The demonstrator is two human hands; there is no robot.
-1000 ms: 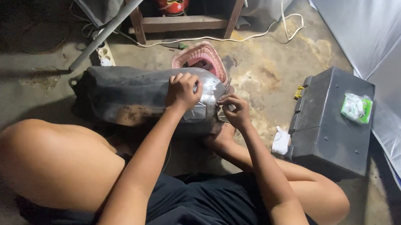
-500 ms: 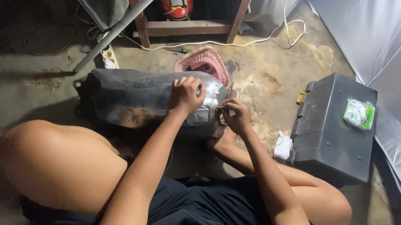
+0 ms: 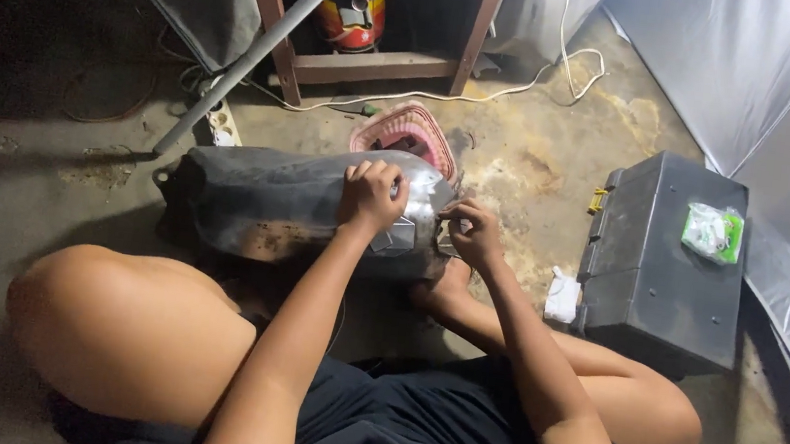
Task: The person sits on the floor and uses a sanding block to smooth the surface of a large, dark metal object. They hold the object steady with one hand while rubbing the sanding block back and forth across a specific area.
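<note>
A long dark metal tank (image 3: pixel 268 203) with rust patches lies on the concrete floor in front of my crossed legs. My left hand (image 3: pixel 371 195) presses flat-curled on its top near the right end, where shiny silver tape strips (image 3: pixel 404 233) cover the surface. My right hand (image 3: pixel 473 231) pinches at the tank's right end, fingers closed on a small piece of the silver tape. Behind the tank stands a pink basket (image 3: pixel 405 134).
A grey toolbox (image 3: pixel 662 272) with a green-and-white packet (image 3: pixel 713 232) on its lid stands at the right. A white rag (image 3: pixel 562 296) lies beside it. A wooden frame (image 3: pixel 373 66), a grey pipe (image 3: pixel 256 52), a white cable (image 3: pixel 489 94) and plastic sheeting (image 3: pixel 784 118) are behind.
Both hands stay at the tank's right end; the left hand slid slightly over the taped patch. The view shifted a little.
</note>
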